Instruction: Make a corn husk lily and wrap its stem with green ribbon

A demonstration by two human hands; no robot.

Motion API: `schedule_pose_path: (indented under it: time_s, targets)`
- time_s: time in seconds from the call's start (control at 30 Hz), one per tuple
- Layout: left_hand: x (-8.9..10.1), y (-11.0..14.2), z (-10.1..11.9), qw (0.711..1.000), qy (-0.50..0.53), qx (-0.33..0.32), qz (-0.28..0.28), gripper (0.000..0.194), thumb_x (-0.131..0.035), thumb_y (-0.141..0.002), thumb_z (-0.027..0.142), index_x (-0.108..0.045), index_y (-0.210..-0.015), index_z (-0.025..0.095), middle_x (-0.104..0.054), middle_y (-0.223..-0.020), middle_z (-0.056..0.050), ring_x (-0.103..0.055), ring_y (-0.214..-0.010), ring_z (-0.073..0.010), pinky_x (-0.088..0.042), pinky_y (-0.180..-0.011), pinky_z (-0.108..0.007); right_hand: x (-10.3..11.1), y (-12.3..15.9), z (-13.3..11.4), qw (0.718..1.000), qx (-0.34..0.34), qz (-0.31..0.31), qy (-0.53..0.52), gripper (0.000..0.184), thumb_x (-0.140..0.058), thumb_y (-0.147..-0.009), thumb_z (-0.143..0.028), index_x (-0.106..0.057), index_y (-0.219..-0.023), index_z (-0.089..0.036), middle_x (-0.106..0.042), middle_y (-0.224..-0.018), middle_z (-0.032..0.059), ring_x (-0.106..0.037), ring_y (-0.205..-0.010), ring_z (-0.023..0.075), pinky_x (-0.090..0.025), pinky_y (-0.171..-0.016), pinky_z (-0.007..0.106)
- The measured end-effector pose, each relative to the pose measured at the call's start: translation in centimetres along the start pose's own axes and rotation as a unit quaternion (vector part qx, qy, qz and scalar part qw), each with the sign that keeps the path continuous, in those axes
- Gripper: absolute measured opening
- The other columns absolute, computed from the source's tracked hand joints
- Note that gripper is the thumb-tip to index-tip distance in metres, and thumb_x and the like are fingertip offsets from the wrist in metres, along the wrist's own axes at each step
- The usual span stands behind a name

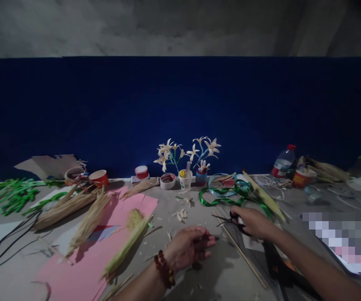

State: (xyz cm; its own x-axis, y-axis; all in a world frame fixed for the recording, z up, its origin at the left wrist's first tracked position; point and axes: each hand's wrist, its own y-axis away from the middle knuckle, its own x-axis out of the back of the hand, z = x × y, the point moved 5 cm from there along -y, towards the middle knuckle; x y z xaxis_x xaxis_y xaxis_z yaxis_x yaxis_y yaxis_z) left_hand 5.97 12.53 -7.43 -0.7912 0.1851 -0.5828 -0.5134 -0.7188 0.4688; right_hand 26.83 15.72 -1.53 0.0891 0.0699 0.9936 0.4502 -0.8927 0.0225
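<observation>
My right hand (255,223) grips a pair of black scissors (235,220) by the handles, blades pointing left and slightly apart. Beneath them a thin wooden stick (244,257) lies slantwise on the table. My left hand (191,248), with a beaded bracelet (164,269) at the wrist, is turned partly palm up with loosely bent fingers, and I see nothing in it. Small pale husk petals (180,215) and scraps lie beyond that hand. Farther back, pale husk flowers (169,152) on wrapped stems stand in small cups.
Green ribbon (211,198) curls behind the scissors. Pink paper (73,271) and corn husks (89,221) cover the left side, with green fuzzy stems (7,194) farther left. A bottle (283,162) stands back right; a blurred-out slab (346,246) lies at right.
</observation>
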Motion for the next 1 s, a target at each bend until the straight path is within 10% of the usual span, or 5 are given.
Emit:
schedule_pose_path:
  time_s: [0.3, 0.63, 0.87, 1.0]
  targets:
    - [-1.9, 1.0, -0.2, 0.996, -0.035, -0.036, -0.08, 0.015, -0.074, -0.066, 0.024, -0.064, -0.072, 0.014, -0.07, -0.067, -0.004, -0.063, -0.06, -0.0157, -0.044, -0.056, -0.026, 4.5, 1.7, -10.1, 0.973, 0.211, 0.07, 0.054, 0.009, -0.06, -0.077, -0.014, -0.061, -0.084, -0.019, -0.068, -0.08, 0.0054, -0.059, -0.074, 0.021, -0.035, -0.059, 0.03]
    - [-2.7, 3.0, -0.4, 0.991, -0.072, 0.002, -0.11, 0.01, -0.072, -0.065, 0.02, -0.068, -0.069, 0.012, -0.065, -0.058, -0.003, -0.051, -0.044, -0.0077, -0.033, -0.041, -0.02, 3.6, 2.7, -11.7, 0.951, 0.277, 0.133, 0.022, 0.02, -0.047, -0.091, -0.011, -0.064, -0.081, -0.016, -0.067, -0.072, 0.0073, -0.054, -0.065, 0.02, -0.03, -0.055, 0.031]
    - [-3.1, 3.5, 0.4, 0.992, -0.084, -0.029, -0.091, 0.014, -0.072, -0.064, 0.024, -0.067, -0.068, 0.011, -0.068, -0.057, -0.004, -0.058, -0.046, -0.0109, -0.044, -0.05, -0.024, 4.4, 4.1, -9.5, 0.941, 0.133, 0.211, -0.229, 0.009, -0.059, -0.079, -0.02, -0.062, -0.087, -0.022, -0.068, -0.078, 0.0038, -0.057, -0.064, 0.0179, -0.041, -0.06, 0.029]
    - [-3.6, 4.3, 0.7, 0.991, -0.093, -0.044, -0.082, 0.023, -0.076, -0.066, 0.031, -0.066, -0.071, 0.012, -0.072, -0.061, -0.007, -0.066, -0.051, -0.0151, -0.048, -0.052, -0.025, 2.6, 4.4, -7.0, 0.868, -0.068, 0.272, -0.41, 0.015, -0.051, -0.089, -0.033, -0.052, -0.094, -0.02, -0.06, -0.069, 0.0007, -0.052, -0.051, 0.0142, -0.042, -0.047, 0.025]
